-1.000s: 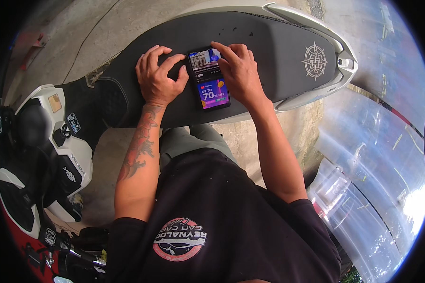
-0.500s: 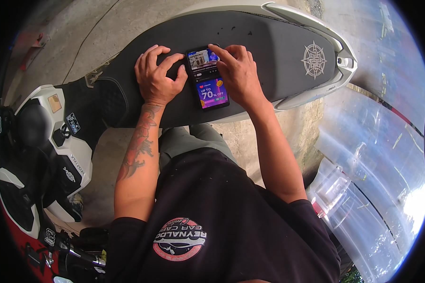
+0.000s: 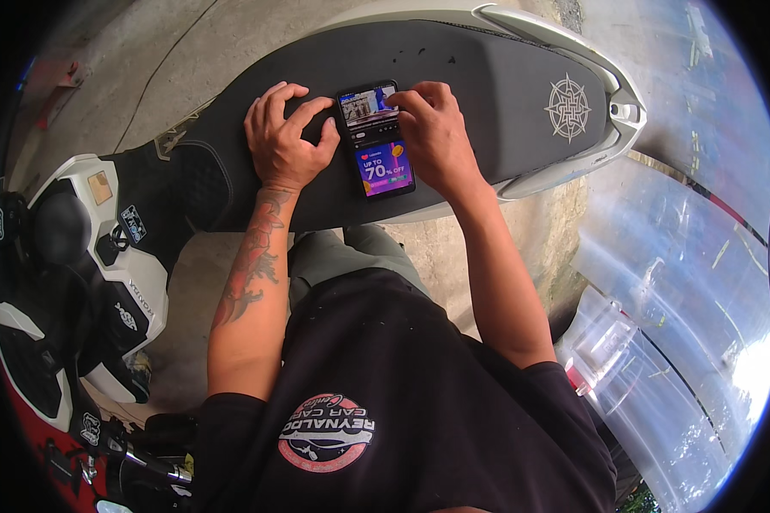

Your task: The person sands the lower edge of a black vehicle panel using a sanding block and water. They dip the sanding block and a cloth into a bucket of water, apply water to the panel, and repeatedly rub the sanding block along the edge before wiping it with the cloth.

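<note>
A smartphone lies flat, screen up, on the black seat of a scooter. Video content fills the upper screen, and a purple and blue advertisement panel fills the lower part. My left hand rests on the seat at the phone's left, fingers spread and bent, the index fingertip at the phone's edge. Over the phone's right side is my right hand, its index finger reaching onto the upper screen and the other fingers curled. Neither hand holds anything. The right hand covers part of the phone's right edge.
The scooter's white and black front part stands at the left, and its pale grab rail curves round the seat's rear. Shiny translucent sheets lie at the right. A red and black vehicle part shows at lower left.
My right index fingertip has moved down and slightly right over the video area, uncovering the phone's top edge. My left hand and the phone stay in place.
</note>
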Tool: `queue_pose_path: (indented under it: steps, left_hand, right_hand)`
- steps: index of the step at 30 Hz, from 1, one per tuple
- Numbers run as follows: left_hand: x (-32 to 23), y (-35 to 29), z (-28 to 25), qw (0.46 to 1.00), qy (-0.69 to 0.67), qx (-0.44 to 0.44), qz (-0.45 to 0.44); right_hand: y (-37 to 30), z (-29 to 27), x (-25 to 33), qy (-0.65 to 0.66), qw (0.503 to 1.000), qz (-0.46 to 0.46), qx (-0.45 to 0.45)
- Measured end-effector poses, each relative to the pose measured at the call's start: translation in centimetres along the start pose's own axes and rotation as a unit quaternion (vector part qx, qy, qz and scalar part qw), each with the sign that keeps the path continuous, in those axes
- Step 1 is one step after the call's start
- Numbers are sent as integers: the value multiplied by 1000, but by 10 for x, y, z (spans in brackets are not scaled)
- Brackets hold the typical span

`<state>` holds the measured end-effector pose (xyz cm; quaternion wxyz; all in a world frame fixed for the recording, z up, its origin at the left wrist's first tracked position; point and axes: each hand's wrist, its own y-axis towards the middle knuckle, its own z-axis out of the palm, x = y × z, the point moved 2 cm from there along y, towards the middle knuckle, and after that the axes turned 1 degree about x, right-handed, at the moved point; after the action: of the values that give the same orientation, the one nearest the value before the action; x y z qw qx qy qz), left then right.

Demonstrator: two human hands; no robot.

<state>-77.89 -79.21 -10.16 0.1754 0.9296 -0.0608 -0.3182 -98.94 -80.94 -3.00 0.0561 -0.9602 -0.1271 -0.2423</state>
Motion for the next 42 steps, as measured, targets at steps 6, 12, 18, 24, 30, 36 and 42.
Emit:
queue_pose_path:
  steps: [6, 12, 18, 24, 30, 36, 42]
  left_hand:
    - [2, -1, 1, 1000, 0, -2, -3]
    - [2, -1, 1, 1000, 3, -3, -2]
    - [0, -1, 0, 1000, 2, -2, 2]
    - [1, 0, -1, 1000, 3, 1, 0]
    - [1, 0, 1, 1000, 6, -8, 4]
    - [2, 0, 1, 1000, 7, -7, 4]
    - [0, -1, 0, 1000, 4, -6, 4]
  right_hand:
    - [-12, -10, 1, 81, 995, 52, -14]
    - [-29, -15, 2, 75, 995, 52, -26]
    - [-49, -16, 3, 90, 994, 64, -7]
    - [-66, -10, 3, 89, 994, 61, -1]
    - [-77, -5, 2, 75, 996, 38, 23]
    - [-83, -2, 2, 74, 996, 36, 36]
    - [-80, 1, 4, 30, 999, 15, 28]
